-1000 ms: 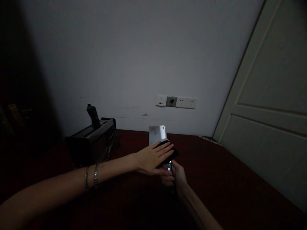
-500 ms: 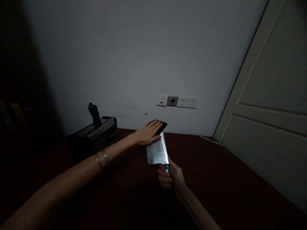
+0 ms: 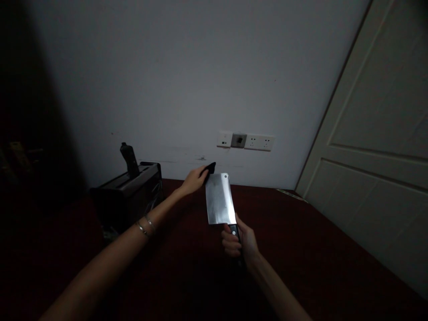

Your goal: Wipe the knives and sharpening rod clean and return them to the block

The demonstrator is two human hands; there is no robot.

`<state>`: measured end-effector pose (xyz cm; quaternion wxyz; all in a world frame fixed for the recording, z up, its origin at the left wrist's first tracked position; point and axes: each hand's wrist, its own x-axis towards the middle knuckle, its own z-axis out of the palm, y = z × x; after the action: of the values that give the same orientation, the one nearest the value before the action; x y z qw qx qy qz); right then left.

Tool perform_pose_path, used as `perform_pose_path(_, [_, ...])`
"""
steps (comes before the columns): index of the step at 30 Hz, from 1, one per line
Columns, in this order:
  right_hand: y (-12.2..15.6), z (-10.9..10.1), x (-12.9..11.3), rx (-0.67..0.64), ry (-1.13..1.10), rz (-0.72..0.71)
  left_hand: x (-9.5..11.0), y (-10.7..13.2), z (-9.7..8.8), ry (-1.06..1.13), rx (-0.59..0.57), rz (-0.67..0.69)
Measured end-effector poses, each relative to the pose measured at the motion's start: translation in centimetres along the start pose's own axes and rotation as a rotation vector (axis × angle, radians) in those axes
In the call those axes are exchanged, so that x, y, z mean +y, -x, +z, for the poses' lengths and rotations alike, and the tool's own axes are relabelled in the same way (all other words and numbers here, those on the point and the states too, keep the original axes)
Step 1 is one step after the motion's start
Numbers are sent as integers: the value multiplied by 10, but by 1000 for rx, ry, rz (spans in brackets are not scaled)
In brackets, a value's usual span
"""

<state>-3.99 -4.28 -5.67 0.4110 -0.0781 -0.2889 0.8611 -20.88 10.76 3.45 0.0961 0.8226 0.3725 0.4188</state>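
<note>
My right hand (image 3: 242, 243) is wrapped round the black handle of a cleaver (image 3: 220, 200), whose broad shiny blade points up and away from me. Beside the blade's upper left corner, my left hand (image 3: 195, 179) holds a black cloth (image 3: 209, 169) pinched between thumb and fingers. The cloth sits close to the blade's edge; whether they touch I cannot tell. Two silvery bracelets ring my left wrist.
On the dark red table (image 3: 284, 232) at left stands a black knife block (image 3: 129, 189) with one dark-handled tool (image 3: 129, 158) upright in it. Behind is a pale wall with sockets (image 3: 245, 141). A panelled door (image 3: 371, 165) rises at right.
My left hand has slid left off the blade with the black cloth, its spread fingers now closed round it. The blade's upper corner and hole have come into sight.
</note>
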Motion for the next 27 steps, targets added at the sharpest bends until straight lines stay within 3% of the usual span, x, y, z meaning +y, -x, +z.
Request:
perform_pose_path(3, [1,0,-4,55,13,-41,-25,10,2,45,88,-256])
perform_pose_path(9, [0,-5,-5,101,15,-80,-50,65,27,-22,-50,-385])
perform_pose_path(14, [-4,-9,-1,148,-2,-110,-40,106,52,-85,-211,-397])
perform_pose_path(20, [-6,-14,2,199,38,-131,-21,122,56,-82,-294,-381])
perform_pose_path(23, [-8,-17,3,259,93,-161,-15,123,52,-21,-234,-391])
perform_pose_path(27, [-11,-19,0,379,225,-229,-5,124,45,67,-52,-458])
